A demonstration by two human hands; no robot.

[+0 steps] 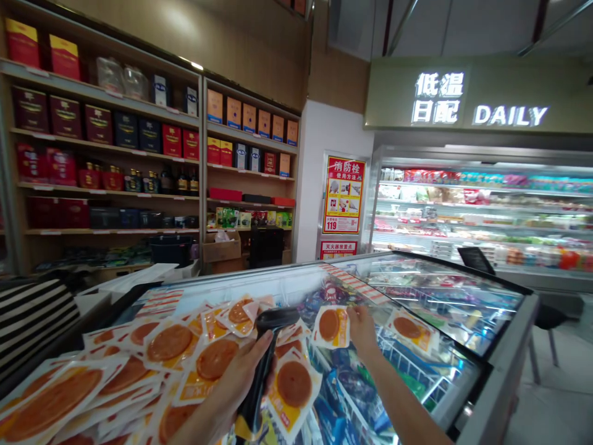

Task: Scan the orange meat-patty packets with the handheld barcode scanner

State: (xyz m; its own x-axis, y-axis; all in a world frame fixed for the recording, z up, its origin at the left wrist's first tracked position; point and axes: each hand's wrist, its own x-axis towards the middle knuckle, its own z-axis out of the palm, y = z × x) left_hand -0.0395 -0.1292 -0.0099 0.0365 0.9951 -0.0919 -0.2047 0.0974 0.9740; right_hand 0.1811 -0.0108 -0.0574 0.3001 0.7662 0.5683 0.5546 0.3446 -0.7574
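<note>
Our left hand (250,364) is wrapped around the handle of a black barcode scanner (278,318), beside a heap of flat packets (169,343) with round orange-brown slices. Just beyond, our right hand (362,327) pinches the right edge of a similar sealed packet (330,326), raised above the chest freezer (507,374) and apart from the scanner's head. Past the freezer we see a red-and-yellow fire hydrant poster (343,191), wooden shelving (202,154) of boxed goods on the left, and a lit "DAILY" sign (509,115) above stocked refrigerated shelves (463,204).
</note>
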